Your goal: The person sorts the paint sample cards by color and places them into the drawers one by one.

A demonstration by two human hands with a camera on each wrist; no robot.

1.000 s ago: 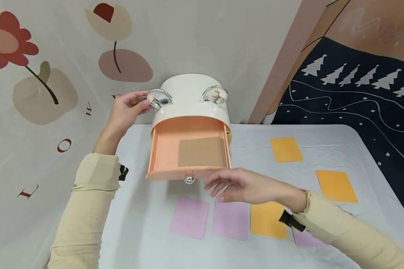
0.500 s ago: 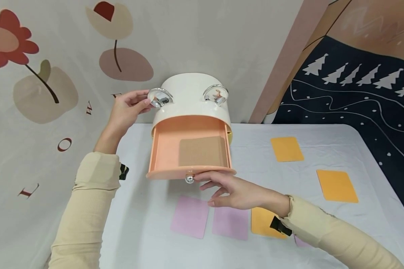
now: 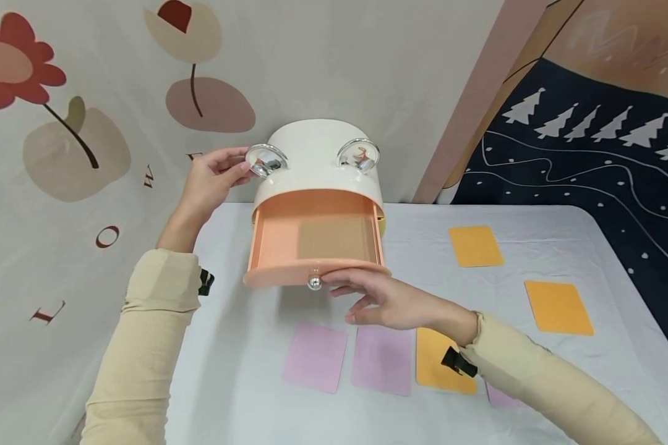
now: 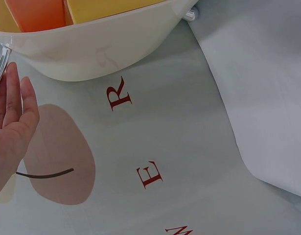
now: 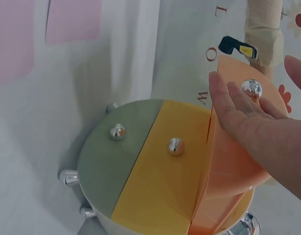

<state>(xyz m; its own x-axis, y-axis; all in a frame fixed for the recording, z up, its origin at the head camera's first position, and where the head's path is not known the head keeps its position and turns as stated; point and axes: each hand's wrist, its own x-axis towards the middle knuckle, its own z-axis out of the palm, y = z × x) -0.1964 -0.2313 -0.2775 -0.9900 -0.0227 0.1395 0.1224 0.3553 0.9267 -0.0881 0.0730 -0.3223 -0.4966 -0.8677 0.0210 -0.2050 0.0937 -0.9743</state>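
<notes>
Against a flower-printed backdrop (image 3: 323,62), on a pale-covered desk (image 3: 228,371), shows a white-shelled cabinet (image 3: 317,136) with its topmost peach drawer (image 3: 278,275) pulled well out, behind loose cards (image 3: 314,358). Seems, by judgement, to be at a closing step: rests the extended fingers of the right-hand grip (image 3: 389,303) on the drawer front, just beside the silver knob (image 3: 314,282) — touching, not grasping — while pinching the left silver disc (image 3: 266,159) at its rim with the left-hand grip (image 3: 208,182), presumably for steadying. Calls next for even inward pressure near the middle of the front, to avoid skewing, with the cabinet kept from sliding. Reveals inside the drawer only a blurred tan rectangle (image 3: 334,240); cannot tell whether one card or a stack. Cuts off most of the disc in the left wrist view, thumb unseen. Hides a lower pink card (image 3: 501,397) largely under the right sleeve (image 3: 545,377). Shows the green drawer (image 5: 116,161) in the right wrist view alone.
</notes>
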